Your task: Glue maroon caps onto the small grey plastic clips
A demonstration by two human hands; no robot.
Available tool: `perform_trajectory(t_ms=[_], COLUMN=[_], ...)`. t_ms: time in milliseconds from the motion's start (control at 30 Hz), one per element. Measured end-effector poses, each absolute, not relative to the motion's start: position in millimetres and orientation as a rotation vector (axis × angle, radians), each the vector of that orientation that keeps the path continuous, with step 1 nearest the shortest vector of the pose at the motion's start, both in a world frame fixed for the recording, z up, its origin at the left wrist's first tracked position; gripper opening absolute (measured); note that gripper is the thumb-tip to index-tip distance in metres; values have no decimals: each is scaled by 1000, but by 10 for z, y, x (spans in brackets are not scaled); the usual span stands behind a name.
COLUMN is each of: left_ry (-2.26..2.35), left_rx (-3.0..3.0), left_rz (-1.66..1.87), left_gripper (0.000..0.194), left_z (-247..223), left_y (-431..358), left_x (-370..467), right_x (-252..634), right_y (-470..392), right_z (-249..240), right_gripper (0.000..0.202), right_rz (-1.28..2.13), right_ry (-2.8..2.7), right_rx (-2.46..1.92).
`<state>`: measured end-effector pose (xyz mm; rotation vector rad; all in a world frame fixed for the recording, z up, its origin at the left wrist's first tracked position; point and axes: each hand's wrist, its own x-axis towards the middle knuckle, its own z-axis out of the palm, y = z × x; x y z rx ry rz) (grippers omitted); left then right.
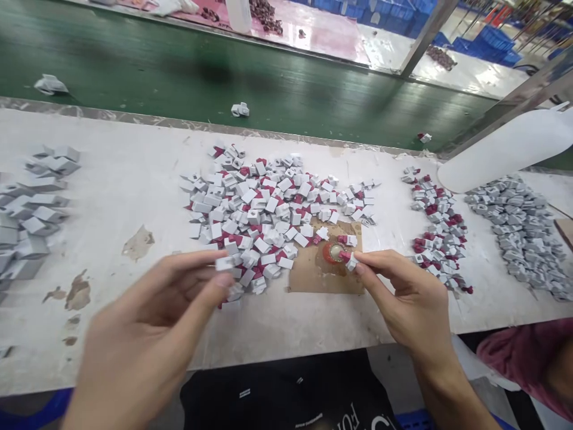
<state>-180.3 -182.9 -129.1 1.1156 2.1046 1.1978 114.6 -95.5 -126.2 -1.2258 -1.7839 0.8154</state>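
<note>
My left hand (156, 328) pinches a light grey plastic block (224, 263) between thumb and forefinger, at the lower left edge of the central pile. In the fingertips of my right hand (403, 298) is a small grey and dark red part (351, 261), above a piece of brown cardboard (308, 278). A round red-rimmed disc (332, 252) lies on that cardboard, just left of the part. Another grey and red part (347, 240) rests beyond it. The central pile (255, 206) mixes grey blocks and dark red pieces on the white table (322, 325).
Grey blocks (33, 224) lie at the far left. On the right are a grey and red pile (436, 233), a grey heap (528, 239) and a white bottle (501, 152). Behind runs a green belt (156, 77) with scattered parts. A person's sleeve (528, 358) shows lower right.
</note>
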Motion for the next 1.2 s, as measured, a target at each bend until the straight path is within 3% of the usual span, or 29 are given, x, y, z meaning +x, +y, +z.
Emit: perform_trajectory(t_ms=[167, 333, 833, 1100, 1200], left_ry=[1464, 1151, 1138, 1153, 1298], left_rx=[965, 803, 860, 1200, 1407], left_rz=[1205, 1258, 1243, 1096, 947], left_gripper=[20, 10, 13, 9, 12], left_z=[-1190, -1233, -1310, -965, -768], left_y=[-1499, -1253, -1226, -929, -486], left_x=[-1208, -846, -751, -985, -1106], right_x=[1158, 1172, 1166, 1184, 1212], right_y=[-944, -902, -836, -552, -127], right_z=[-1251, -1279, -1171, -885, -788], right_gripper=[15, 10, 16, 8, 20], right_rz=[1139, 1337, 1300, 1394, 1285], right_ry=[-1425, -1299, -1497, -1544, -1718], right_rx=[-1158, -1155, -1106, -1040, -1126])
